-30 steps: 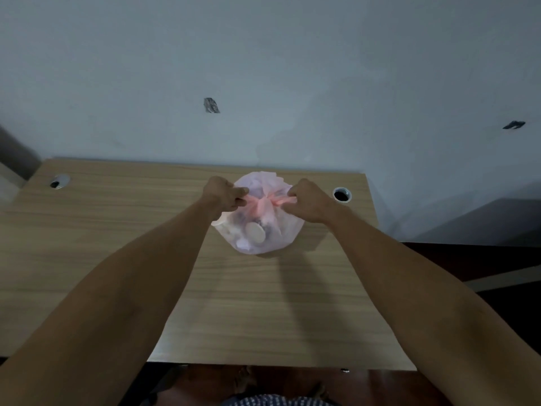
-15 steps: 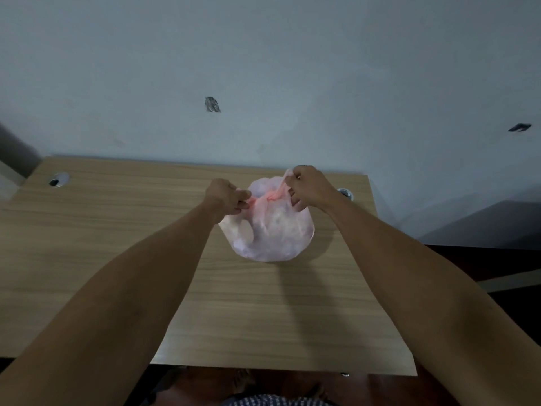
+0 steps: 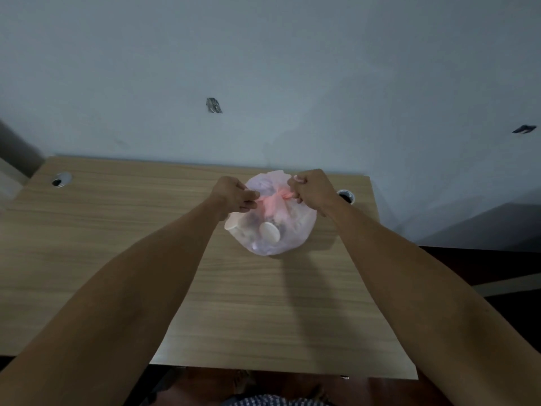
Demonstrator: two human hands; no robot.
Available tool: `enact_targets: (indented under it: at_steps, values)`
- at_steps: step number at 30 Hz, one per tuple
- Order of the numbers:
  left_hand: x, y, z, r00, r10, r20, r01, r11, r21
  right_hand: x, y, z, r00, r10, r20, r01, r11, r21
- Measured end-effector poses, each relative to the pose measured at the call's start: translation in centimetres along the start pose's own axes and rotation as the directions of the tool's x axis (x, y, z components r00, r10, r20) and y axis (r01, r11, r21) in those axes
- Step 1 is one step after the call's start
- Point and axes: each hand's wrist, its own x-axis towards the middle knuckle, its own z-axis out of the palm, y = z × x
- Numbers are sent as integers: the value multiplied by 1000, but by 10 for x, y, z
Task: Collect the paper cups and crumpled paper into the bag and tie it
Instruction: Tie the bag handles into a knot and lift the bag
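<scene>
Head view: bag (image 3: 275,230) resting on the desk (image 3: 123,230) toward the far edge, filled and gathered at the top. Left hand (image 3: 234,196) closed on the pink tie end on the left side; right hand (image 3: 311,189) closed in a fist on the pink tie end on the right side. Pink knot (image 3: 273,202) stretched between the two fists, just above the bag's bulge. Paper cups (image 3: 269,232) visible through the thin plastic, bottoms facing the camera; crumpled paper not clearly told apart inside.

Compared with half a second ago: bag turned so that cup bottoms show again on the near side, as in the frame one second ago. Right hand lowered from its raised position and drawn outward; left hand little changed. Tie ends pulled apart, more level.

Judged meaning: collection finished, nothing loose on the desk; knot being cinched. Remaining: confirm tightness, then release.
</scene>
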Motion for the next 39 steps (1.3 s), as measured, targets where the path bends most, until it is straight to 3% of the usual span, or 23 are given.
enact_targets:
  at_steps: [5, 10, 13, 17, 22, 27, 30, 35, 39]
  values:
    - [15, -7, -16, 994, 32, -107, -19, 993, 115, 4, 14, -5, 972, 174, -158, -119, 945, 304]
    - [9, -4, -16, 989, 30, -145, -15, 994, 104, 1, 15, 1, 965, 257, -50, -201, 850, 486]
    - [6, -3, -10, 990, 71, -123, -76, 997, -33, -4, 5, -3, 980, 176, 90, -197, 846, 495]
    - [0, 7, -5, 990, 138, -31, -141, 964, -224, -10, -4, -2, 986, 120, 119, -166, 818, 550]
    - [-8, 16, 5, 982, 127, 142, -39, 864, -501, -18, -12, 4, 980, 107, 167, -181, 821, 541]
    - [-11, 25, 18, 974, 156, 164, 7, 703, -711, -17, -15, 7, 988, 87, 129, -152, 719, 678]
    - [-14, 33, 23, 968, 145, 205, 54, 677, -734, -14, -13, 6, 978, 103, 183, -206, 643, 737]
    - [-22, 37, 26, 964, 95, 248, 128, 651, -748, -20, -12, 5, 981, 146, 125, -189, 630, 753]
    - [-29, 42, 32, 963, 123, 239, 77, 726, -683, -24, -20, 3, 969, 201, 143, -238, 605, 760]
